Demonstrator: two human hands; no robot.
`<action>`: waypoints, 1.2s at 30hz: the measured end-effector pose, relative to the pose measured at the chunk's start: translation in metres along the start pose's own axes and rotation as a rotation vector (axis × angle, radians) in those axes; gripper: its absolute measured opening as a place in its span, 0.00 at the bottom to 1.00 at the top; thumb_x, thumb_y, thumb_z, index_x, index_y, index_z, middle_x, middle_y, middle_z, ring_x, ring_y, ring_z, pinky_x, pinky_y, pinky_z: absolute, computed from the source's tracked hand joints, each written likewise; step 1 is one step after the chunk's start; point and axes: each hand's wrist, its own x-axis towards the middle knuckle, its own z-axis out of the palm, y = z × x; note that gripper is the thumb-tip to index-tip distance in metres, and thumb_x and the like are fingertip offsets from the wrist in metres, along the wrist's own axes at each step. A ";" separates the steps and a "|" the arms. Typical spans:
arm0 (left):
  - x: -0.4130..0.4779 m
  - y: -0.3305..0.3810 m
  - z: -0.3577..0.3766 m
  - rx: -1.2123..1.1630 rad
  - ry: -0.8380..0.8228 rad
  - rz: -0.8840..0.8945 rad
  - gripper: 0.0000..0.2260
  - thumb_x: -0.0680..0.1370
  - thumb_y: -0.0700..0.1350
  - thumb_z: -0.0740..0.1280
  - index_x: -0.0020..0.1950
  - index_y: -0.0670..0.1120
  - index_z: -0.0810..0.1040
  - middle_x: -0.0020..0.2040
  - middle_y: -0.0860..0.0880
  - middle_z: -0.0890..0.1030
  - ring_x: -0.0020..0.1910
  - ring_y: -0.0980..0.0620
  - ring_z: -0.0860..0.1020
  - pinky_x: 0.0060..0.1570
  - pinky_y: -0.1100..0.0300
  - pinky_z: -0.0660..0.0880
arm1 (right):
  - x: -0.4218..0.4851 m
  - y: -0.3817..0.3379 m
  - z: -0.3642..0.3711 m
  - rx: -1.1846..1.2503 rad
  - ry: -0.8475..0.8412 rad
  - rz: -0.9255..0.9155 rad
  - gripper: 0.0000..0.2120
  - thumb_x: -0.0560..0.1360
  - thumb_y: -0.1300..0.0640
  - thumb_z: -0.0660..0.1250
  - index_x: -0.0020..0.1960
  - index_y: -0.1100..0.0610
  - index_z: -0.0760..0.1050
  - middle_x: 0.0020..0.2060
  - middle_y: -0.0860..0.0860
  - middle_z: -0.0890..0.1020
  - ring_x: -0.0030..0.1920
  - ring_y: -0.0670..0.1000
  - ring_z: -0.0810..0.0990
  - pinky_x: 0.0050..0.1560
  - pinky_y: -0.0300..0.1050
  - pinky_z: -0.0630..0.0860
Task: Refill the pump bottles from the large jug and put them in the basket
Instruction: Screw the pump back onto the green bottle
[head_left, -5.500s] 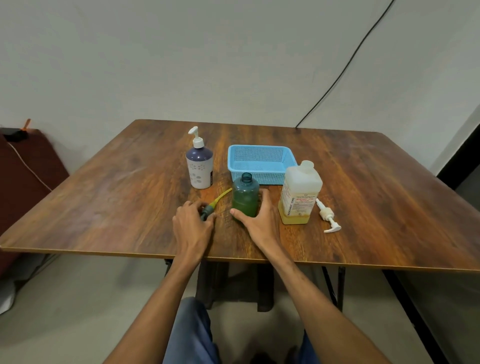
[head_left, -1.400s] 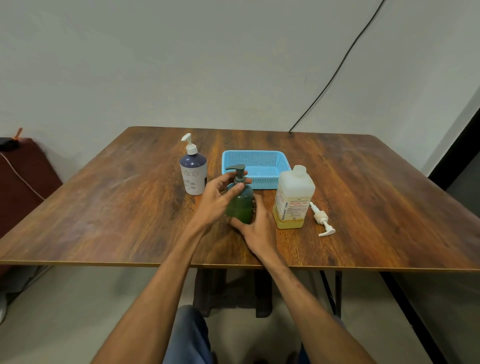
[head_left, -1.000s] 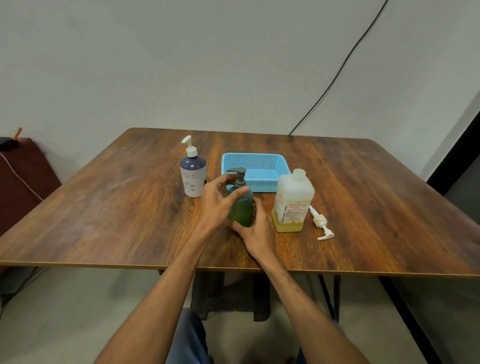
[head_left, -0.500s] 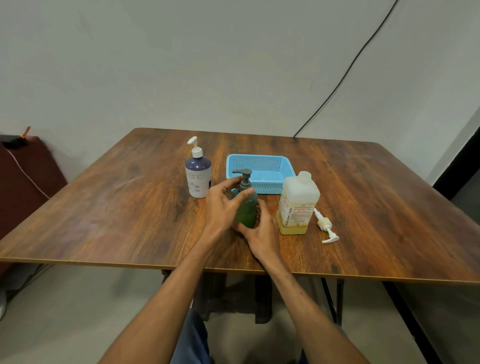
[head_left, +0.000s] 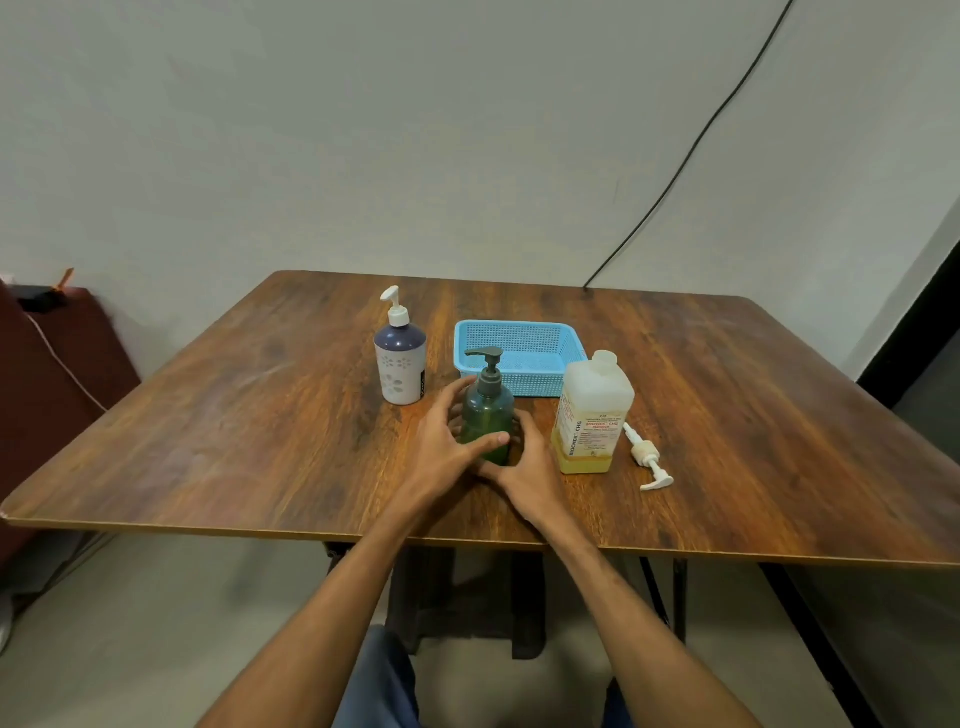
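Observation:
A green pump bottle (head_left: 487, 410) with a dark pump head stands upright on the wooden table (head_left: 234, 415), just in front of the blue basket (head_left: 519, 353). My left hand (head_left: 441, 452) wraps its left side with the thumb across the front. My right hand (head_left: 530, 473) holds its lower right side. The large jug (head_left: 592, 415), with yellow liquid at its bottom, stands to the right of the green bottle. A white-and-navy pump bottle (head_left: 400, 358) stands upright to the left of the basket.
A loose white pump (head_left: 647, 457) lies on the table right of the jug. A black cable (head_left: 691, 145) runs down the wall behind the table. A dark red seat (head_left: 52, 364) stands at the far left.
The pump head went from lying on the table into the green bottle. My left hand has slid down from the pump head to the bottle's body. My right hand stayed on the bottle.

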 end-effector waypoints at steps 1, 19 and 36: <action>0.000 0.000 -0.002 0.024 0.008 -0.003 0.38 0.70 0.47 0.82 0.77 0.49 0.69 0.69 0.54 0.77 0.66 0.58 0.78 0.64 0.60 0.78 | 0.000 0.000 -0.004 -0.010 -0.022 0.004 0.35 0.67 0.53 0.81 0.69 0.46 0.69 0.59 0.40 0.77 0.58 0.36 0.75 0.56 0.32 0.71; 0.062 0.015 -0.031 0.077 0.187 0.074 0.36 0.67 0.49 0.83 0.72 0.43 0.75 0.65 0.49 0.81 0.60 0.54 0.81 0.58 0.64 0.80 | 0.015 0.015 -0.008 -0.142 -0.034 -0.021 0.32 0.75 0.63 0.72 0.76 0.50 0.67 0.68 0.47 0.75 0.65 0.45 0.75 0.60 0.30 0.71; 0.170 0.008 -0.001 0.274 0.231 0.021 0.35 0.63 0.51 0.85 0.65 0.44 0.77 0.61 0.47 0.83 0.58 0.50 0.81 0.61 0.48 0.80 | 0.020 0.022 -0.001 -0.254 -0.024 -0.122 0.26 0.76 0.61 0.70 0.72 0.50 0.70 0.67 0.46 0.76 0.68 0.45 0.72 0.70 0.50 0.72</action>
